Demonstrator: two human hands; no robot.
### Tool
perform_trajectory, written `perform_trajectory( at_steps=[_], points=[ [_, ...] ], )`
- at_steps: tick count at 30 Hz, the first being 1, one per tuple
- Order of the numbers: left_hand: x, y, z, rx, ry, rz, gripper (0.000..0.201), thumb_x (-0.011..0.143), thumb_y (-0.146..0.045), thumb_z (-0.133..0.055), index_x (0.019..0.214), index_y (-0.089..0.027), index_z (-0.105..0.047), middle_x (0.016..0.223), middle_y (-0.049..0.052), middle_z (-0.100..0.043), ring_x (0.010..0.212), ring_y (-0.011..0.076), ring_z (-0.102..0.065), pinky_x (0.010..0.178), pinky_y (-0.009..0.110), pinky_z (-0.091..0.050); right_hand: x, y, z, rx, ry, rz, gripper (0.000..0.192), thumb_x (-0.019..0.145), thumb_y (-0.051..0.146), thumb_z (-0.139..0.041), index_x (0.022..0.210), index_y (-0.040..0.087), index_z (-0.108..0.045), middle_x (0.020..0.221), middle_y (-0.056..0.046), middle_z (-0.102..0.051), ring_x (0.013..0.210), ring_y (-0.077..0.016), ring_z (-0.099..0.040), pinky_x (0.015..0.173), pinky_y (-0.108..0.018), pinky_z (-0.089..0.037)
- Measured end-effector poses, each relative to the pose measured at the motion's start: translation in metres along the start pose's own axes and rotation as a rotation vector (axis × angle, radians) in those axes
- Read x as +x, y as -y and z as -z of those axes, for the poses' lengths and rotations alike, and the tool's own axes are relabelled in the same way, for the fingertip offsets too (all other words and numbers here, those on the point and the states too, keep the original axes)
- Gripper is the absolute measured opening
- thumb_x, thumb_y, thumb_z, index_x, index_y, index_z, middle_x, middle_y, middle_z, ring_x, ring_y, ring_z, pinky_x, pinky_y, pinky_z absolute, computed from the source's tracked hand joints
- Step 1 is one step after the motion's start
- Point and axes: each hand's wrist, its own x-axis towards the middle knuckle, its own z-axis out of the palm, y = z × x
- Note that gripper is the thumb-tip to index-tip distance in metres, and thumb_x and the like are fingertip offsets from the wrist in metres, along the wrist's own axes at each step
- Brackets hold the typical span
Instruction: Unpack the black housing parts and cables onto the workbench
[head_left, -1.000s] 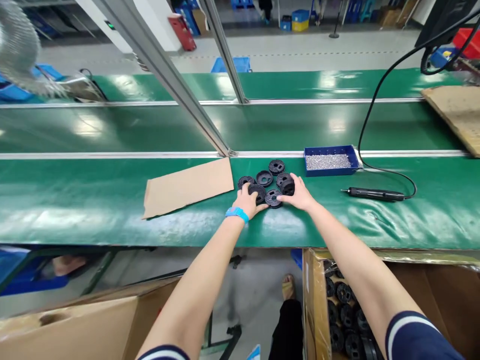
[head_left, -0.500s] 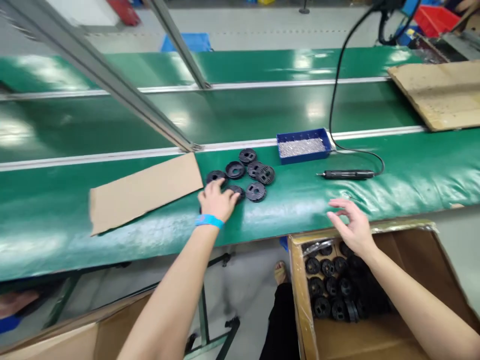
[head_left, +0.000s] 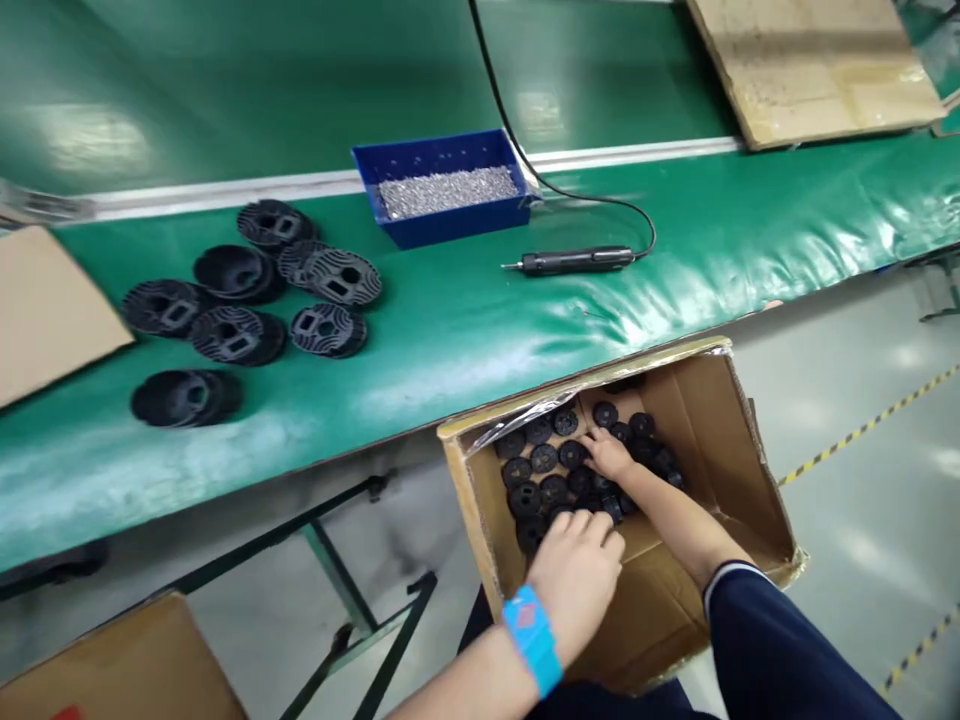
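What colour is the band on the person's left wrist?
Bright light blue wristband, with a small pinkish mark on it; the head view shows it clearly, just behind the left hand.

Green bench (head_left: 525, 330) carries blue tray (head_left: 450, 215) of small silver parts, corded electric screwdriver (head_left: 574, 262) just right of it, cardboard sheet (head_left: 814, 65) at far right, another cardboard sheet (head_left: 45, 310) at left edge.
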Motion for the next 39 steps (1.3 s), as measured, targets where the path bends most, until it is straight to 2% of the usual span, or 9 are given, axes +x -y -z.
perform_trajectory(
  at_steps=[3,7,12,16,18,26,30,34,39],
  points=[
    [0.053,-0.01,-0.068,-0.021,0.328,0.208,0.027,0.088,-0.012,-0.05,0.098,-0.019,-0.074,0.102,0.017,-0.068,0.105,0.0311,-0.06,0.092,0.048,-0.047,0.022,0.012,-0.024,-0.017,0.025,0.065,0.058,0.086,0.017,-0.063,0.142,0.027,-0.048,0.16,-0.009,-0.028,0.142,-0.0277,-0.031,0.112,-0.042,-0.036],
    [0.104,0.051,-0.122,0.006,0.322,0.598,0.045,0.09,-0.007,-0.035,0.118,-0.016,-0.068,0.12,0.022,-0.062,0.116,0.0361,-0.055,0.09,0.054,-0.047,0.034,0.011,-0.044,-0.037,0.045,0.098,0.048,0.095,0.012,-0.041,0.141,0.023,-0.048,0.165,-0.01,-0.015,0.149,-0.0299,-0.016,0.115,-0.052,-0.03],
    [0.092,0.141,-0.165,0.027,0.285,1.038,0.058,0.09,-0.021,-0.051,0.147,-0.024,-0.04,0.145,0.022,-0.041,0.132,0.0402,-0.041,0.09,0.057,-0.05,0.045,-0.002,-0.049,-0.054,0.055,0.221,0.049,0.098,0.013,-0.033,0.144,0.028,-0.045,0.166,-0.006,-0.01,0.151,-0.0279,-0.01,0.116,-0.052,-0.027],
    [0.075,0.163,-0.196,-0.002,0.256,1.103,0.108,0.068,-0.032,-0.082,0.155,-0.032,-0.018,0.156,0.017,-0.024,0.139,0.0387,-0.033,0.092,0.046,-0.053,0.058,-0.006,-0.045,-0.065,0.064,0.317,0.05,0.099,0.015,-0.033,0.144,0.032,-0.046,0.166,-0.004,-0.012,0.149,-0.0281,-0.014,0.114,-0.051,-0.032],
    [0.071,0.163,-0.208,0.005,0.21,1.098,0.109,0.07,-0.036,-0.082,0.156,-0.033,-0.015,0.158,0.017,-0.018,0.139,0.0379,-0.033,0.092,0.044,-0.054,0.064,-0.006,-0.043,-0.098,0.081,0.363,0.054,0.098,0.014,-0.034,0.146,0.037,-0.044,0.166,-0.002,-0.011,0.146,-0.0319,-0.018,0.108,-0.052,-0.04],
    [0.062,0.172,-0.223,0.053,0.149,0.883,0.096,0.076,-0.019,-0.074,0.149,-0.055,-0.023,0.166,-0.004,-0.008,0.151,0.0364,-0.009,0.102,0.05,-0.05,0.083,-0.014,-0.032,-0.288,0.195,0.521,0.063,0.094,0.015,-0.038,0.149,0.046,-0.038,0.167,0.006,-0.003,0.135,-0.0403,-0.034,0.09,-0.051,-0.053],
    [0.062,0.176,-0.222,0.042,0.117,0.898,0.101,0.073,-0.019,-0.076,0.152,-0.05,-0.021,0.166,0.0,-0.005,0.148,0.0424,-0.013,0.097,0.052,-0.054,0.085,-0.024,-0.03,-0.272,0.235,0.469,0.066,0.093,0.013,-0.038,0.15,0.046,-0.036,0.167,0.004,-0.001,0.131,-0.0383,-0.043,0.087,-0.05,-0.054],
    [0.064,0.179,-0.213,0.019,0.058,0.875,0.081,0.082,-0.021,-0.068,0.15,-0.048,-0.031,0.165,-0.001,-0.011,0.148,0.0357,-0.016,0.104,0.049,-0.049,0.081,-0.022,-0.035,-0.283,0.221,0.479,0.07,0.093,0.011,-0.037,0.151,0.049,-0.03,0.166,0.002,0.007,0.127,-0.0387,-0.048,0.081,-0.047,-0.057],
    [0.08,0.195,-0.196,0.026,-0.039,0.973,0.081,0.084,-0.032,-0.068,0.154,-0.038,-0.027,0.163,0.009,-0.011,0.147,0.0399,-0.014,0.107,0.048,-0.046,0.084,-0.007,-0.036,-0.348,0.258,0.572,0.07,0.093,0.01,-0.039,0.148,0.052,-0.034,0.164,0.008,0.017,0.133,-0.0382,-0.044,0.083,-0.046,-0.058]
  ],
)
